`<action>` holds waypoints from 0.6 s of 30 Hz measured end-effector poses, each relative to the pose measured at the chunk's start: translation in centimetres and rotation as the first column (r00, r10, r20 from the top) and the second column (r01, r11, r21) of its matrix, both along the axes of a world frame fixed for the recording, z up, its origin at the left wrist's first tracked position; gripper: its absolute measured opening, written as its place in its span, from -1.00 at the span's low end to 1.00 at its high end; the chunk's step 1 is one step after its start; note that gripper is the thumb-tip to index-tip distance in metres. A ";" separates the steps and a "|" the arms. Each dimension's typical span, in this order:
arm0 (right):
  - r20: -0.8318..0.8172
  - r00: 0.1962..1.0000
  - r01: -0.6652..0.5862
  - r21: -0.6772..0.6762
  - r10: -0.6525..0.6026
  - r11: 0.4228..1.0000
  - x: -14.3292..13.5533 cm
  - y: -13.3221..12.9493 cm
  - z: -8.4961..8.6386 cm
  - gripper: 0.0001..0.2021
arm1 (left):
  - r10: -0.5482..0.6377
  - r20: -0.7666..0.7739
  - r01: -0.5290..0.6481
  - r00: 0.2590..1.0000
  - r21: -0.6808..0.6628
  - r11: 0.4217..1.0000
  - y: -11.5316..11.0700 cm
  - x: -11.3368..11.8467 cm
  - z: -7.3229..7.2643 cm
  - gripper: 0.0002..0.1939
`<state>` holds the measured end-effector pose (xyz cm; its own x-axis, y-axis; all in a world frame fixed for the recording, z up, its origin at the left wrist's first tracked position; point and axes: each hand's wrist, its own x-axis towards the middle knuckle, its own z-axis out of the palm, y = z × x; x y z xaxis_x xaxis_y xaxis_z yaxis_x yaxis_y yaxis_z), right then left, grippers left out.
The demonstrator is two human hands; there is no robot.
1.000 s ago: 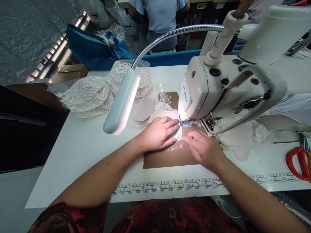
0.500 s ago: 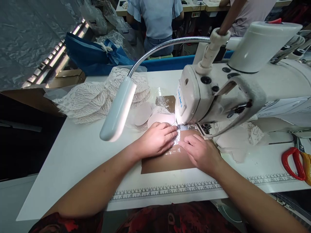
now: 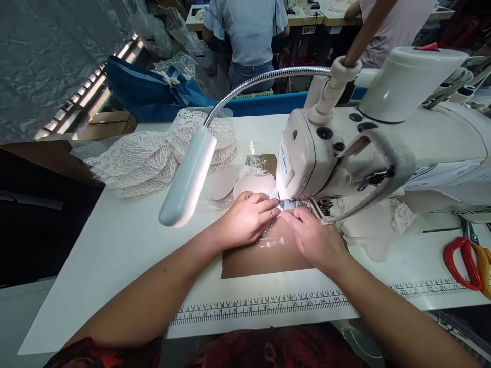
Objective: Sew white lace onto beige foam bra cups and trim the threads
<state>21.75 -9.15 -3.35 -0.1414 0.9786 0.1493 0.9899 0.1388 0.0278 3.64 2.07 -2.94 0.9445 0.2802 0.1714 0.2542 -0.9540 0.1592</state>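
Note:
The white sewing machine (image 3: 301, 163) stands over the table, its needle area close beyond my fingers. A pale pink, lace-edged fabric piece (image 3: 253, 186) lies at the left of the needle. My left hand (image 3: 251, 217) rests on its near edge, fingers stretched out and flat. From the right, my right hand (image 3: 316, 235) meets it with thumb and forefinger together at the cloth's edge near the presser foot; its other fingers curl under. Beneath both hands is a brown sheet (image 3: 264, 260) covered with shiny clear tape. My fingers hide part of the cloth.
Stacked white lace pieces (image 3: 134, 161) lie at left, behind a bendable lamp (image 3: 187, 176). More pale fabric (image 3: 372, 230) is at right, beside red-handled scissors (image 3: 462, 263). A ruler strip (image 3: 264, 306) runs along the front edge. Another person (image 3: 247, 36) sits beyond.
My right hand has moved slightly up and left, closer to the left fingertips and presser foot. The left hand stays nearly in place. The view has tilted slightly.

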 end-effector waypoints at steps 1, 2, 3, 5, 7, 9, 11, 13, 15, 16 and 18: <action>0.006 1.000 0.010 0.002 -0.010 1.000 -0.1 0.1 0.0 -0.50 | 0.009 0.002 -0.009 1.000 -0.001 1.000 0.0 0.1 0.0 -0.64; 0.007 1.000 0.014 0.005 -0.014 1.000 -0.1 0.1 0.0 -0.49 | 0.020 0.004 -0.020 1.000 -0.001 1.000 0.1 0.1 0.0 -0.64; 0.005 1.000 0.018 0.007 -0.018 1.000 0.0 0.2 0.0 -0.49 | 0.031 0.007 -0.031 0.999 0.000 1.000 0.1 0.2 0.0 -0.64; -0.017 1.000 0.008 0.014 -0.008 1.000 0.2 0.1 -0.3 -0.47 | 0.052 0.008 -0.052 0.999 0.004 0.999 0.1 0.3 0.1 -0.64; -0.057 0.998 -0.013 0.032 0.015 0.999 0.5 0.0 -0.6 -0.48 | 0.063 0.002 -0.063 0.998 0.008 0.998 0.2 0.3 0.1 -0.63; -0.098 0.994 -0.031 0.052 0.036 0.998 0.8 -0.2 -0.9 -0.50 | 0.066 -0.006 -0.066 0.998 0.014 0.998 0.2 0.2 0.1 -0.62; -0.130 0.991 -0.036 0.057 0.043 0.998 1.0 -0.3 -1.0 -0.51 | 0.070 -0.011 -0.070 0.998 0.026 0.997 0.3 0.2 0.1 -0.62; -0.162 0.985 -0.042 0.055 0.051 0.998 1.0 -0.3 -1.0 -0.52 | 0.076 -0.012 -0.075 0.997 0.038 0.996 0.4 0.1 0.0 -0.63; -0.198 0.978 -0.061 0.059 0.071 0.996 1.0 -0.4 -0.8 -0.53 | 0.090 -0.007 -0.090 0.996 0.049 0.995 0.4 0.1 -0.2 -0.63; -0.214 0.973 -0.070 0.061 0.081 0.996 1.1 -0.4 -0.7 -0.55 | 0.103 -0.008 -0.102 0.995 0.057 0.993 0.3 0.1 -0.2 -0.63; -0.236 0.967 -0.087 0.056 0.098 0.995 1.2 -0.5 -0.6 -0.59 | 0.140 -0.025 -0.137 0.990 0.075 0.988 0.1 0.0 -0.1 -0.61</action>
<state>22.91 -9.64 -3.94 -0.1863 0.9544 0.2333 0.9515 0.2345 -0.1994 3.69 2.21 -3.05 0.9025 0.3964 0.1682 0.3883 -0.9180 0.0803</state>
